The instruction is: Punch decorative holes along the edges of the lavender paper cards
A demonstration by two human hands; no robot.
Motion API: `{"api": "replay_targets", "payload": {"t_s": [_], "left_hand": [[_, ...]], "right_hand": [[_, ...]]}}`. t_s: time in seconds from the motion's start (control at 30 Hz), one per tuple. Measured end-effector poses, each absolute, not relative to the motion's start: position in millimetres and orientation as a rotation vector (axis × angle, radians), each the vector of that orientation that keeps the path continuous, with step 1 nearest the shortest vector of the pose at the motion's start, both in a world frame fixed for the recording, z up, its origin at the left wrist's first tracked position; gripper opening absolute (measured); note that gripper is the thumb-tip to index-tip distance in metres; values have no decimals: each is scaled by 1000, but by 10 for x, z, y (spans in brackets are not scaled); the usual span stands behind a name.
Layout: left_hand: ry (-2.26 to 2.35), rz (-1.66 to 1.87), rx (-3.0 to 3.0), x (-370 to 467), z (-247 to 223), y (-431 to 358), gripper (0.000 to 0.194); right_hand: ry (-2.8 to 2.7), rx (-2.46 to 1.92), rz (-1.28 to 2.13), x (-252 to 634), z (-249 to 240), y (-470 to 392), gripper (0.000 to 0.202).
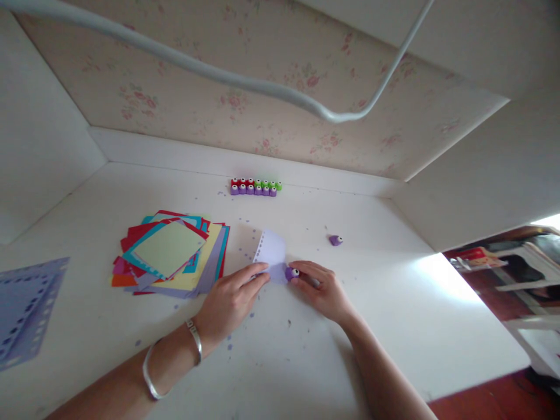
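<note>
My left hand lies flat, fingers pressing the lavender paper sheet at frame centre. My right hand pinches a small purple punch on the sheet's lower right edge, between both hands. Another purple punch sits right, apart. Coloured paper stack lies left; a punch row above on the white surface.

On the table, the paper sheet lies mid-table, with the left hand on its near left edge and the right hand at its near right, touching a punch. The paper stack lies left. A second punch sits right. A punch row stands far, by the wall.
</note>
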State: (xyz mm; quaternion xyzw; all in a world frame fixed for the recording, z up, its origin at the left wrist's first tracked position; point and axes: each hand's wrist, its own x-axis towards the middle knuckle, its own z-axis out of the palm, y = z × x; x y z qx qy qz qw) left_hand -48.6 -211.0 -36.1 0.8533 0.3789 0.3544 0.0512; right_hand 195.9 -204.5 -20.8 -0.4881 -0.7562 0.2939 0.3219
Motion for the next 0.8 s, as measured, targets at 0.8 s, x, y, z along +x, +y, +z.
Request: {"api": "replay_targets", "payload": {"t_s": [0.8], "left_hand": [[1190, 875, 2649, -360, -310, -2098, 22]], "right_hand": [[-2033, -1284, 724, 1941, -191, -2046, 25]]}}
